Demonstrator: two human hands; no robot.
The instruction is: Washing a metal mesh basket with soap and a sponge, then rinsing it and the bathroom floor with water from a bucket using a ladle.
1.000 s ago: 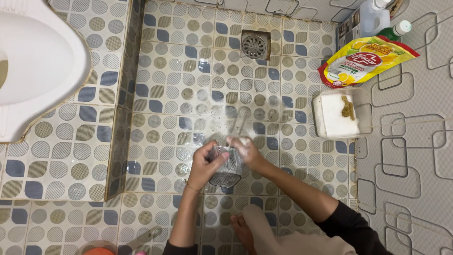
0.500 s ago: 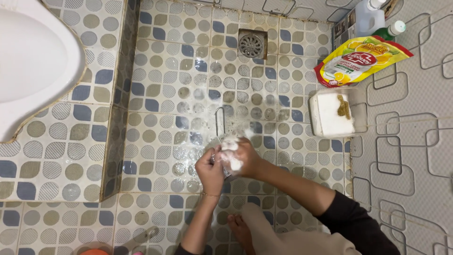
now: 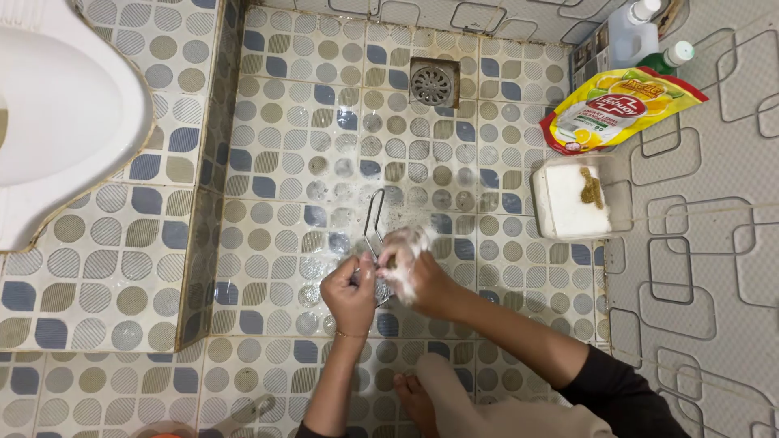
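My left hand (image 3: 349, 290) grips the near end of a thin metal wire utensil (image 3: 373, 219) with a long loop handle that points away over the wet tiled floor (image 3: 276, 154). My right hand (image 3: 414, 272) is covered in white foam and closed on a soapy scrubbing pad, pressed against the utensil right beside the left hand. What part of the utensil lies between the hands is hidden. My bare foot (image 3: 414, 401) rests on the tiles just below them.
A white squat toilet pan (image 3: 57, 105) sits on a raised step at left. A round floor drain (image 3: 432, 83) lies ahead. At right are a clear tub of white powder (image 3: 572, 199), a yellow refill pouch (image 3: 617, 109) and two bottles (image 3: 637, 32).
The hands have shifted slightly and the wire loop now sticks out further above them. My right hand went from holding the item to scrubbing it with foam.
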